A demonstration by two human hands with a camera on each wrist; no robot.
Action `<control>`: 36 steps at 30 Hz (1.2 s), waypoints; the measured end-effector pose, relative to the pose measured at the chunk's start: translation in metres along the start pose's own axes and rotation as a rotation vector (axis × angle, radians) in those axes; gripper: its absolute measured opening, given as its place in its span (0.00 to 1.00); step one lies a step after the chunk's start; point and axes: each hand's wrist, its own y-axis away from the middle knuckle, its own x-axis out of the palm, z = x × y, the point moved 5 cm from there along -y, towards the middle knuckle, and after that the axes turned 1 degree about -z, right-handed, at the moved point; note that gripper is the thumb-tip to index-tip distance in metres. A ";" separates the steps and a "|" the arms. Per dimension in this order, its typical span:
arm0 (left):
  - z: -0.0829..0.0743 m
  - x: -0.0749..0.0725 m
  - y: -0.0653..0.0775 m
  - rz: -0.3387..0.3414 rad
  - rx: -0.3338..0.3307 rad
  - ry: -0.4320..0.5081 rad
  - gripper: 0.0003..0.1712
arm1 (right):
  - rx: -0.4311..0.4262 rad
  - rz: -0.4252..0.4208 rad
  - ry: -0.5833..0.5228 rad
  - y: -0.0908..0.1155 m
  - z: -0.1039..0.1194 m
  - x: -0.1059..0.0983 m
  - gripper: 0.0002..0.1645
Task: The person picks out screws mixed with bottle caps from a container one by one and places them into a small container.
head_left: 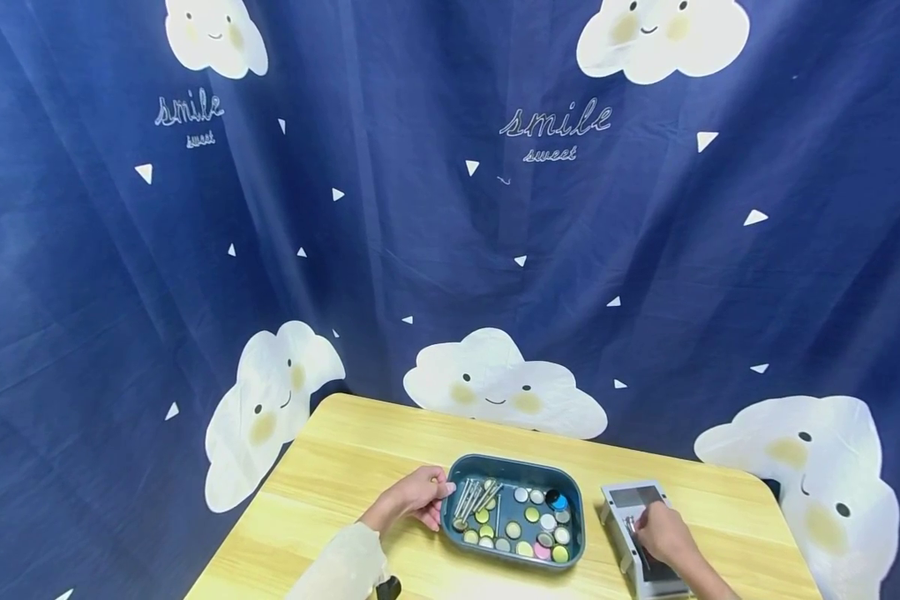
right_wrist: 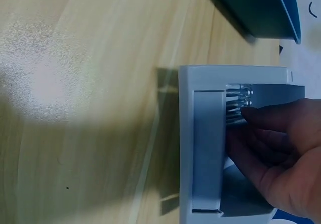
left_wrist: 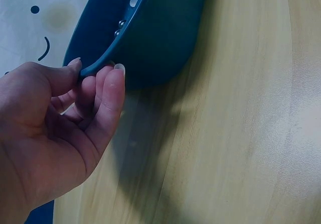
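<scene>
At the lower centre of the head view, the left hand (head_left: 422,497) pinches the left rim of a dark teal bin (head_left: 521,475) between thumb and fingers. Metal rods (head_left: 466,500) lie toward the bin's left end, and small round discs (head_left: 512,530), white, yellow-green, pink and blue, are scattered mostly through its middle and right. At the lower right, the right hand (head_left: 664,533) reaches into a grey box (right_wrist: 206,148) on the wood-grain worktop (head_left: 375,437), fingers bent and thumb tip at some thin metal pieces (right_wrist: 235,103); whether it grips one, I cannot tell. A pale sleeve (head_left: 345,567) covers the left forearm. A navy curtain (head_left: 390,208) with smiling clouds fills the upper frame.
</scene>
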 end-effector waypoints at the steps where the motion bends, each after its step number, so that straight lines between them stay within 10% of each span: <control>1: 0.000 0.000 0.000 0.001 0.002 -0.001 0.11 | -0.007 -0.006 0.010 0.000 0.000 0.001 0.03; 36: 0.001 0.002 0.001 -0.016 -0.003 -0.002 0.11 | 0.040 0.010 0.092 0.002 0.005 0.006 0.06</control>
